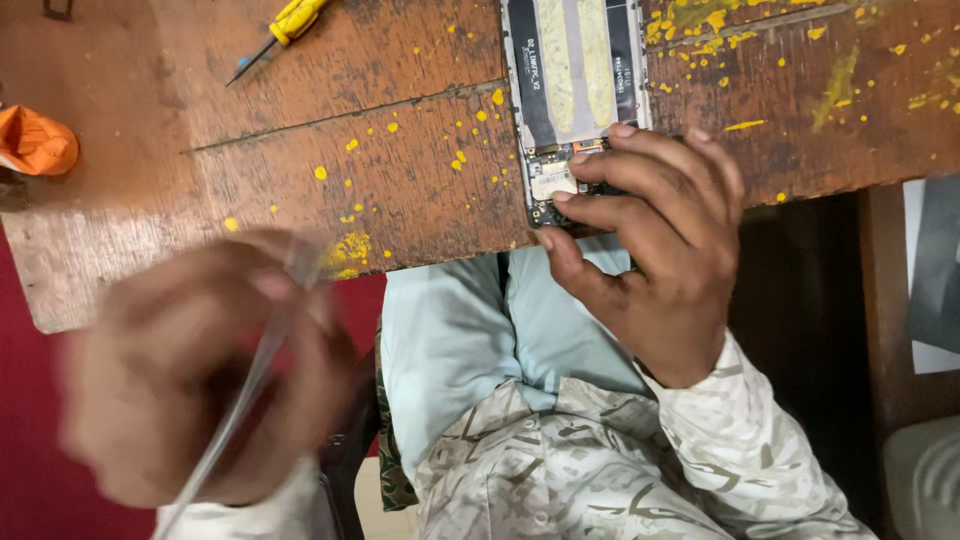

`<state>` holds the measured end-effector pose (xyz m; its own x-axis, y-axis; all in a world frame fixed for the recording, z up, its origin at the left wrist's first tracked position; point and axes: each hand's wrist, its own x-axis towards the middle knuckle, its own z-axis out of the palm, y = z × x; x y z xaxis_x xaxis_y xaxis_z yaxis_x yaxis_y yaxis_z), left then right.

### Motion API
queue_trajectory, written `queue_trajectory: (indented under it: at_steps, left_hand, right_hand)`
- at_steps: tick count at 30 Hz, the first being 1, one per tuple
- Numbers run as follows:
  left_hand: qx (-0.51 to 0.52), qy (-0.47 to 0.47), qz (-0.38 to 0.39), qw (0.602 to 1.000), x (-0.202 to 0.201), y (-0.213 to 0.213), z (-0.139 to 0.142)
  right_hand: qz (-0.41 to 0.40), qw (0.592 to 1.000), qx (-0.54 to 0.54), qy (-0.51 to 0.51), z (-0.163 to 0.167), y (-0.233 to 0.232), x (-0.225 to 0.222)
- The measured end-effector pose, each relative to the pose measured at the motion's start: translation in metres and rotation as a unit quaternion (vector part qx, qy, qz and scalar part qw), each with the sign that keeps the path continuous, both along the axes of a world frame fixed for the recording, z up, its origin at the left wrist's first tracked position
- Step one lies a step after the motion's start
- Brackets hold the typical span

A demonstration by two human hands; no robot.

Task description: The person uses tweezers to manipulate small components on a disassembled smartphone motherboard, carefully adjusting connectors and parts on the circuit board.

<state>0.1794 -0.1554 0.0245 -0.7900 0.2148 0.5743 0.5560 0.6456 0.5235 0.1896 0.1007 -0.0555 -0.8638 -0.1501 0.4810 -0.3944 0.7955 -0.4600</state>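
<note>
Opened phone (573,90) is pinned at the table (300,180) edge by right hand (650,250), fingers pressed on its near end; long axis runs away. Left hand (190,380) (blurred) is clamped on tweezers (245,390), well apart.

**Bench surroundings, items apart from the work**

Wooden table (400,190): worn brown boards, spattered with yellow paint flecks, one long crack across the top. Screwdriver (278,30): yellow handle, dark shaft, lying at the far edge. Orange cloth (35,142): bunched, at the left edge. Red floor (30,420): visible below the table's left side.
</note>
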Motion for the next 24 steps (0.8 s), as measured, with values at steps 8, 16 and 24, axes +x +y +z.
queue_trajectory:
  at_steps: [8,16,24]
  left_hand:
    - [0.161,-0.131,-0.286,0.936,-0.015,0.017,-0.045]
    - [0.121,-0.128,-0.336,0.925,-0.039,0.018,-0.037]
    - [0.098,-0.116,-0.322,0.935,-0.035,0.016,-0.043]
  right_hand:
    - [0.031,0.999,0.011,-0.034,0.025,0.006,-0.008]
    - [0.017,0.999,-0.010,-0.040,0.020,0.005,-0.011]
    - [0.015,0.999,-0.002,-0.049,0.014,0.009,-0.008]
